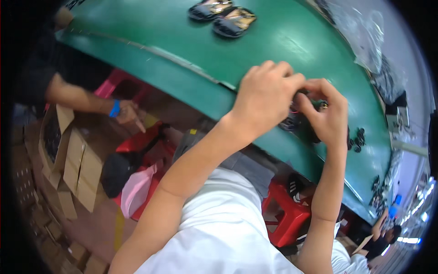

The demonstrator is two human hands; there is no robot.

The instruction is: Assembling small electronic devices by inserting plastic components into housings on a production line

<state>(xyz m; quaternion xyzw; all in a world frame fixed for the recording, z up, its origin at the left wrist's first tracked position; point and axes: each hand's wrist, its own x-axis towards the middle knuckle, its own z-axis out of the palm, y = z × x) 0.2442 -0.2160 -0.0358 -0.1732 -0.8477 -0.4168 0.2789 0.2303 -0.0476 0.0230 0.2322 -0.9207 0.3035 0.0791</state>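
Both hands meet above the green table [292, 50], close to its near edge. My left hand [267, 93] is closed, back upward, its fingertips bent toward the other hand. My right hand [329, 109] curls in from the other side with thumb and fingers pinched. Between the fingertips is a small dark thing with a glint of red and gold, mostly hidden, whose kind I cannot make out. Under the hands lies a dark grey, shiny object [289, 123], partly covered by them.
Two rounded black items with gold-coloured tops [235, 22] lie farther up the table. Small black parts [358, 139] sit to the right. Clear plastic bags [365, 41] hang over the far edge. Red stools [287, 214] and open cartons [82, 164] stand below; a co-worker's hand [130, 114] is at left.
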